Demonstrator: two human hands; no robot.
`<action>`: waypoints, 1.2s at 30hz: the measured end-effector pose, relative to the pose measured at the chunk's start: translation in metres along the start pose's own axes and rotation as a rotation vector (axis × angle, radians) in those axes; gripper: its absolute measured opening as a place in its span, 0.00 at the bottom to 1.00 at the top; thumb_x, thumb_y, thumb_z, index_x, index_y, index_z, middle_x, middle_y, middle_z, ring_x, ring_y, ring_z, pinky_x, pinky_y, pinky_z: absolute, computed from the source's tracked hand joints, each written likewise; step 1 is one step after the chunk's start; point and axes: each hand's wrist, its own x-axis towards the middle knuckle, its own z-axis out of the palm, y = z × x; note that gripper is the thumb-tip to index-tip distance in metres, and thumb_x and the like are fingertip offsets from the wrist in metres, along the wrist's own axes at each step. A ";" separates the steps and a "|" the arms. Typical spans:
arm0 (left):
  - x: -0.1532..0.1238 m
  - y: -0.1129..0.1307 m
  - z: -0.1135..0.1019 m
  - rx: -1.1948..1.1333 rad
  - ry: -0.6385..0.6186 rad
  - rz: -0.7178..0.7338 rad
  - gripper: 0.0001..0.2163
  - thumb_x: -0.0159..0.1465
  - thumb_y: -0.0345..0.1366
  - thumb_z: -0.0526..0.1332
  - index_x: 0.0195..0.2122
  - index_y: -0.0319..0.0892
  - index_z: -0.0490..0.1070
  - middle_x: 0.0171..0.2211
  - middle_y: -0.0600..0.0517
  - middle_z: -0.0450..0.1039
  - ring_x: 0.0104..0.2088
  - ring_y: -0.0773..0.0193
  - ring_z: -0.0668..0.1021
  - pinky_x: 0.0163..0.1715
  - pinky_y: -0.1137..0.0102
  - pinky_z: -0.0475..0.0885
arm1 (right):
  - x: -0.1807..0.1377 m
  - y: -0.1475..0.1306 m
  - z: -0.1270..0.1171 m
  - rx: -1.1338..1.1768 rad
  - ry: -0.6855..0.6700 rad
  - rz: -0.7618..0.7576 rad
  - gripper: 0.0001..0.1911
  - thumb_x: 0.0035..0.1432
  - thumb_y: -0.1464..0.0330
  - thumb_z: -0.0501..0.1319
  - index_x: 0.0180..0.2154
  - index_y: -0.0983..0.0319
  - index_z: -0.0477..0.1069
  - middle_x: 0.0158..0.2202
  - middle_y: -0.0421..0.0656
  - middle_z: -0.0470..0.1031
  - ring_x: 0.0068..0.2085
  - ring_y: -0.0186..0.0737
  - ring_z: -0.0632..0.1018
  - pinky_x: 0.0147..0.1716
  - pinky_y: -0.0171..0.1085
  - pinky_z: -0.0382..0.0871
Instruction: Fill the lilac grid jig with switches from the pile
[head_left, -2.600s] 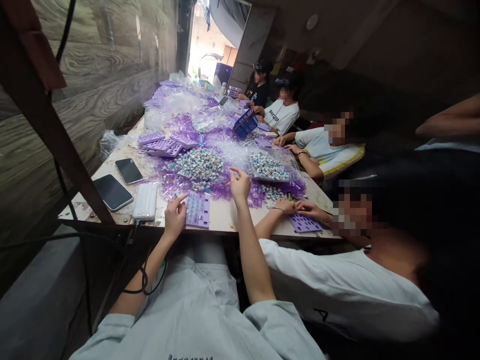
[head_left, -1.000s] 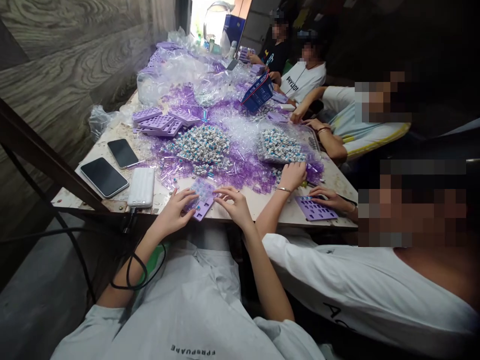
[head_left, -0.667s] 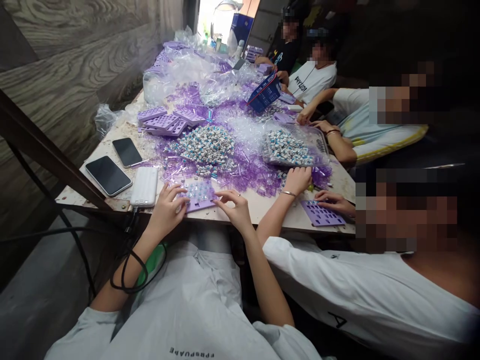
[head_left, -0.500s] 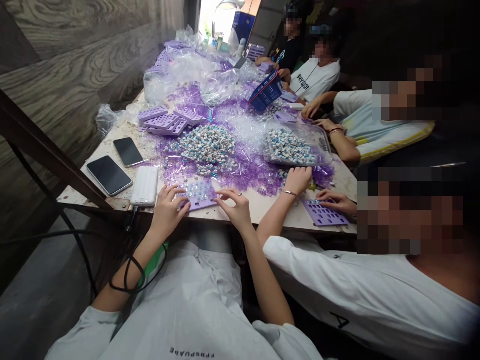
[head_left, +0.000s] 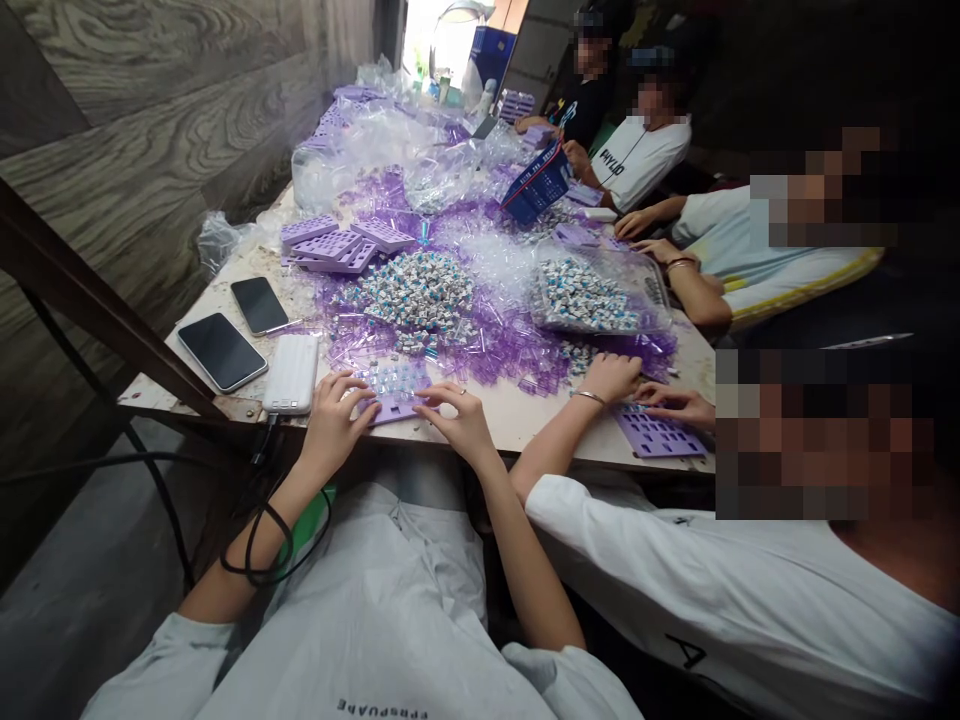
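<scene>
A purple tray (head_left: 395, 392) with small white-and-blue pieces in its slots lies at the table's near edge. My left hand (head_left: 331, 420) grips its left end with curled fingers. My right hand (head_left: 459, 420) grips its right end, fingertips on the tray. Just beyond the tray sits a heap of white-and-blue pieces (head_left: 416, 290) on a spread of clear purple caps (head_left: 491, 350).
A white power bank (head_left: 291, 373) and two phones (head_left: 221, 350) (head_left: 259, 303) lie left of the tray. Stacked purple trays (head_left: 337, 245) are farther back. A co-worker's hands (head_left: 611, 375) work at another tray (head_left: 660, 435) on my right. A brown beam (head_left: 90, 310) crosses at left.
My right hand came back from the heap to the tray. Both hands turned the tray from lengthwise to crosswise and set it flat. The co-worker's hand moved from the caps toward their tray.
</scene>
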 end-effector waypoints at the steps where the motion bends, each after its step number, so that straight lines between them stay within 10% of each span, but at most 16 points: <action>1: -0.001 -0.001 -0.001 -0.035 0.013 -0.017 0.05 0.66 0.38 0.62 0.41 0.45 0.75 0.44 0.48 0.74 0.55 0.51 0.71 0.58 0.52 0.65 | 0.004 0.000 0.002 -0.005 -0.018 0.005 0.09 0.60 0.63 0.66 0.42 0.57 0.79 0.38 0.43 0.78 0.34 0.38 0.79 0.38 0.38 0.75; 10: -0.016 -0.004 -0.014 -0.212 -0.014 -0.066 0.15 0.66 0.31 0.58 0.54 0.46 0.71 0.51 0.48 0.71 0.54 0.57 0.74 0.57 0.61 0.69 | 0.041 0.004 0.024 -0.087 -0.323 -0.079 0.08 0.58 0.70 0.67 0.41 0.58 0.81 0.41 0.44 0.78 0.41 0.40 0.80 0.44 0.37 0.74; 36: -0.026 -0.020 0.000 -0.140 -0.076 0.132 0.16 0.67 0.32 0.58 0.55 0.46 0.73 0.52 0.48 0.77 0.57 0.57 0.74 0.60 0.55 0.71 | 0.027 0.007 0.035 -0.402 -0.342 -0.192 0.10 0.64 0.71 0.62 0.42 0.55 0.81 0.38 0.45 0.78 0.39 0.41 0.77 0.41 0.37 0.70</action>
